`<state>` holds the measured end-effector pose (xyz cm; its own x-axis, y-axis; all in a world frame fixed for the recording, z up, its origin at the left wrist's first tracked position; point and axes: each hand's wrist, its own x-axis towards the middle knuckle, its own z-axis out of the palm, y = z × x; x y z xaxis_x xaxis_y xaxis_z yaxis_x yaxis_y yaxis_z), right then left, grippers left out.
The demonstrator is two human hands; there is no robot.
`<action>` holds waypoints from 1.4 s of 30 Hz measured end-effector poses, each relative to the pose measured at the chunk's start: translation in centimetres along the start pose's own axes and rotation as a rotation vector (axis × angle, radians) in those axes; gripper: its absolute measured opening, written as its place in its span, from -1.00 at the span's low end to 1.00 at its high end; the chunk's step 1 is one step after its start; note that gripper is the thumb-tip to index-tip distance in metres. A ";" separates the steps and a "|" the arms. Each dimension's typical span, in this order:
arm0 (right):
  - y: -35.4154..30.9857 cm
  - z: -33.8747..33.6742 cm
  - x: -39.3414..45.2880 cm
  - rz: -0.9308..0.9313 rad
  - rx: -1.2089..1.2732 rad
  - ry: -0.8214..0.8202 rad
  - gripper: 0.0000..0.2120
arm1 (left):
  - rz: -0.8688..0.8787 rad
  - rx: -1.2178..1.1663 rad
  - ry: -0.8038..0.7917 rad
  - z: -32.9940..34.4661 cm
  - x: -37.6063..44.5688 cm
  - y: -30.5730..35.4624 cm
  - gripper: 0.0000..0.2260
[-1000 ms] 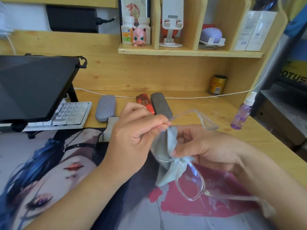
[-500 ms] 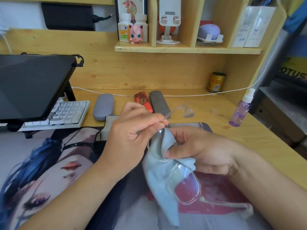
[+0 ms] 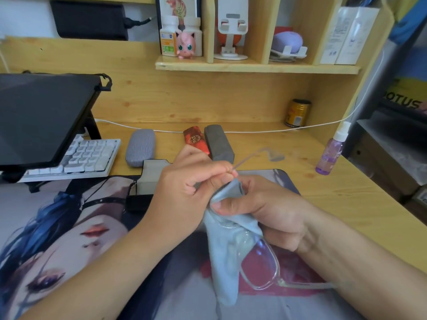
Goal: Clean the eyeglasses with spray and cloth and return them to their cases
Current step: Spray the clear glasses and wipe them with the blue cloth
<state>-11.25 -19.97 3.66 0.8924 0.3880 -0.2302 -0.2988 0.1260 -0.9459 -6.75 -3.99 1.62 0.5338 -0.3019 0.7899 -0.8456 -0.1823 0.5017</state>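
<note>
Both hands are busy wiping: your left hand (image 3: 184,195) pinches the eyeglasses (image 3: 258,262) at centre, your right hand (image 3: 261,211) grips the cloth (image 3: 227,257) over one lens; next, probably the other lens, with the cases (image 3: 140,147) at 12 o'clock on the tabletop (image 3: 265,144).

Pale wooden desk (image 3: 265,139) – shelf (image 3: 256,66) above (daylit) – white wall (image 3: 25,17).
</note>
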 end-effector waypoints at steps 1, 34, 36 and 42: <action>0.0 0.1 0.0 -0.007 0.010 0.035 -0.74 | -0.016 -0.010 -0.005 0.1 0.0 0.1 -0.83; -1.8 -0.2 -1.7 -0.435 -0.588 0.059 -0.89 | -0.428 -0.176 -0.072 -2.2 0.7 0.0 -0.83; -1.6 0.0 -1.3 -0.422 -0.759 0.020 -0.88 | -0.477 -0.152 -0.122 -1.9 0.7 0.0 -0.86; -1.6 0.0 -1.4 -0.382 -0.929 0.008 -0.81 | -0.610 -0.091 -0.145 -1.6 0.7 -0.1 -0.82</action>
<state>-12.01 -20.76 5.47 0.8764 0.4643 0.1280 0.3879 -0.5230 -0.7589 -6.32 -2.68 2.65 0.9077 -0.2932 0.3001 -0.3824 -0.2835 0.8795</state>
